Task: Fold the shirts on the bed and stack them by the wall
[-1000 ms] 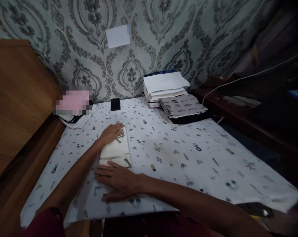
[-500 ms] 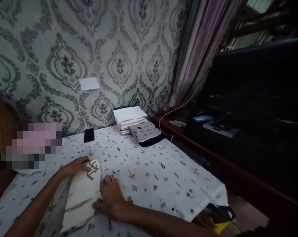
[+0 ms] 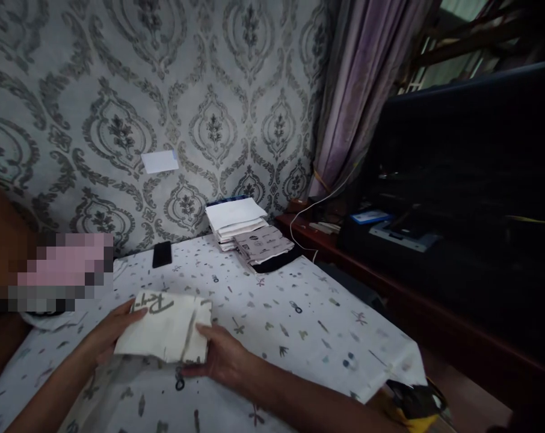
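A cream cloth [image 3: 164, 331] with grey lettering and grey stripes is folded into a compact rectangle in front of me. My left hand [image 3: 114, 331] grips its left edge, thumb on top and fingers underneath. On the right side my right hand [image 3: 222, 355] pinches the bundle, the thumb lying over the upper face and the other fingers below. The cloth seems slightly raised off the patterned white sheet [image 3: 272, 349], its near edge over the surface.
At the back stands a stack of folded white cloths [image 3: 236, 211], with a folded grey printed cloth [image 3: 263, 243] beside it. A black phone [image 3: 162, 255] lies near the wall. To the left is a person partly blurred out [image 3: 65, 264]. A dark wooden ledge [image 3: 363, 264] runs along the right.
The long strip of cloth that lay flat is now folded shorter and turned sideways. My hands have gone from pressing on it to gripping its two ends.
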{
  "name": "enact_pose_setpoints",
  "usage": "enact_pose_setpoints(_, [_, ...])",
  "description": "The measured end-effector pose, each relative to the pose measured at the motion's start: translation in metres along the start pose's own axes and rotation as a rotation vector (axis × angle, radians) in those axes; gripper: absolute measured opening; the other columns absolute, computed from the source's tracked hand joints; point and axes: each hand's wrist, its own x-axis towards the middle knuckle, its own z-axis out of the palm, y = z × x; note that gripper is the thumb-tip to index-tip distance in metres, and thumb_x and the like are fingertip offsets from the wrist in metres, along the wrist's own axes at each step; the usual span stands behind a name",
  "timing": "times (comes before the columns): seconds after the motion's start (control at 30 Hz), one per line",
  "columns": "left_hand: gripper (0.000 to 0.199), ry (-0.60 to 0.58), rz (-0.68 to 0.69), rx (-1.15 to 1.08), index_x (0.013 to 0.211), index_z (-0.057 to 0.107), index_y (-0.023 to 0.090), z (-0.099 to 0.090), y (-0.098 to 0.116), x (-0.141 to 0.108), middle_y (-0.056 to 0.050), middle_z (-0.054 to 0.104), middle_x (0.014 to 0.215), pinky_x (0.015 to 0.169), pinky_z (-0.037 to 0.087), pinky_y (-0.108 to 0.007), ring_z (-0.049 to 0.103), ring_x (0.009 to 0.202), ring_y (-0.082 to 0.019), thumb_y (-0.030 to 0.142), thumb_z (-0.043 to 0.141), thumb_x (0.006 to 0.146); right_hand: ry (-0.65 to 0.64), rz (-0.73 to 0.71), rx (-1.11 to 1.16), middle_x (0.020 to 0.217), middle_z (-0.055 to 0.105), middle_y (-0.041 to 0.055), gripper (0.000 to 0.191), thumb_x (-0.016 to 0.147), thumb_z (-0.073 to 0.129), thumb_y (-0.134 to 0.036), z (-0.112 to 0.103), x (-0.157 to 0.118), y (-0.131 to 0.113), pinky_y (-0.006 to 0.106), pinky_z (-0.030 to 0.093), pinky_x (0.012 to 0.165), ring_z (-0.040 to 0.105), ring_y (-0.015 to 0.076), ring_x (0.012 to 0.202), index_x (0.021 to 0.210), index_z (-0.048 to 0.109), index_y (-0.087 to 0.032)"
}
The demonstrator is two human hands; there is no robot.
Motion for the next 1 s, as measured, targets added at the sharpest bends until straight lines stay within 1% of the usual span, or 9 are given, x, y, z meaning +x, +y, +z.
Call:
enact_pose_setpoints(0.1, [0.082, 0.103, -0.057, -0.045, 0.129, 0.057, 0.020, 0.016, -0.012, 0.000, -0.011, 0.076, 0.108, 0.077, 0.061, -0.032, 0.073, 0.096, -0.029, 0.033, 0.092, 0.056, 0.106, -0.059, -0.108, 0.094, 0.072, 0.0040, 0.055, 0.055, 0.079, -0.022, -0.015, -0.008, -0.006, 0.043, 0.058, 0.069, 0.069, 0.0224, 0.076, 0.108, 0.064, -0.020])
enact_pose_setpoints(0.23, [0.075, 0.051, -0.033, -0.093, 0.135, 0.051, 0.025, 0.058, 0.000, 0.007, -0.009, 0.074, 0.115, 0.075, 0.063, -0.035, 0.074, 0.095, -0.028, 0.025, 0.084, 0.069, 0.187, -0.226, -0.272, 0.093, 0.072, 0.0040, 0.043, 0.068, 0.076, -0.028, -0.044, -0.023, -0.049, 0.037, 0.058, 0.071, 0.068, 0.0206, 0.080, 0.108, 0.067, -0.018])
enact_pose_setpoints(0.33, [0.065, -0.094, 0.098, -0.156, 0.129, 0.054, 0.026, 0.113, 0.022, 0.024, -0.007, 0.073, 0.117, 0.076, 0.062, -0.033, 0.073, 0.095, -0.025, 0.018, 0.080, 0.070, 0.275, -0.388, -0.419, 0.099, 0.072, 0.0039, 0.036, 0.073, 0.074, -0.029, -0.078, -0.030, -0.111, 0.034, 0.058, 0.071, 0.068, 0.0191, 0.084, 0.107, 0.067, -0.019])
enact_pose_setpoints(0.47, [0.052, -0.214, 0.251, -0.279, 0.117, 0.057, 0.024, 0.205, 0.049, 0.072, -0.006, 0.074, 0.112, 0.078, 0.061, -0.030, 0.073, 0.093, -0.021, 0.009, 0.072, 0.069, 0.611, -0.537, -0.584, 0.091, 0.072, 0.0055, 0.024, 0.075, 0.065, -0.016, -0.127, -0.020, -0.208, 0.030, 0.058, 0.064, 0.066, 0.0168, 0.074, 0.099, 0.067, -0.018])
enact_pose_setpoints(0.57, [0.053, -0.197, 0.246, -0.374, 0.116, 0.054, 0.026, 0.267, 0.066, 0.114, -0.003, 0.073, 0.110, 0.080, 0.061, -0.033, 0.072, 0.091, -0.019, 0.002, 0.065, 0.069, 0.741, -0.580, -0.656, 0.085, 0.070, 0.0047, 0.027, 0.072, 0.058, -0.011, -0.159, -0.002, -0.270, 0.025, 0.055, 0.061, 0.065, 0.0157, 0.073, 0.097, 0.066, -0.016])
enact_pose_setpoints(0.63, [0.053, -0.175, 0.236, -0.392, 0.113, 0.053, 0.027, 0.295, 0.073, 0.139, -0.001, 0.073, 0.108, 0.080, 0.061, -0.033, 0.072, 0.090, -0.017, 0.000, 0.063, 0.068, 0.829, -0.602, -0.730, 0.080, 0.068, 0.0033, 0.029, 0.070, 0.055, -0.009, -0.178, 0.011, -0.299, 0.024, 0.052, 0.059, 0.064, 0.0156, 0.071, 0.096, 0.066, -0.015])
enact_pose_setpoints(0.73, [0.047, -0.170, 0.195, -0.355, 0.106, 0.055, 0.022, 0.317, 0.075, 0.167, -0.003, 0.073, 0.094, 0.075, 0.062, -0.034, 0.073, 0.083, -0.019, -0.002, 0.062, 0.065, 0.942, -0.606, -0.863, 0.070, 0.065, 0.0009, 0.027, 0.065, 0.055, -0.006, -0.207, 0.025, -0.318, 0.024, 0.049, 0.061, 0.063, 0.0166, 0.070, 0.086, 0.069, -0.015])
enact_pose_setpoints(0.87, [0.036, -0.165, 0.152, -0.302, 0.094, 0.058, 0.016, 0.319, 0.068, 0.189, -0.004, 0.070, 0.077, 0.068, 0.062, -0.035, 0.072, 0.072, -0.021, -0.002, 0.062, 0.063, 1.008, -0.584, -1.021, 0.065, 0.065, 0.0001, 0.023, 0.059, 0.056, -0.004, -0.236, 0.035, -0.316, 0.024, 0.048, 0.066, 0.064, 0.0182, 0.073, 0.073, 0.071, -0.015])
enact_pose_setpoints(1.0, [0.045, -0.150, 0.198, -0.298, 0.100, 0.057, 0.020, 0.316, 0.063, 0.197, 0.001, 0.070, 0.080, 0.070, 0.060, -0.031, 0.072, 0.073, -0.018, -0.001, 0.065, 0.062, 1.003, -0.611, -1.133, 0.084, 0.073, 0.0029, 0.029, 0.067, 0.056, -0.009, -0.242, 0.039, -0.314, 0.023, 0.048, 0.070, 0.066, 0.0171, 0.081, 0.089, 0.074, -0.015])
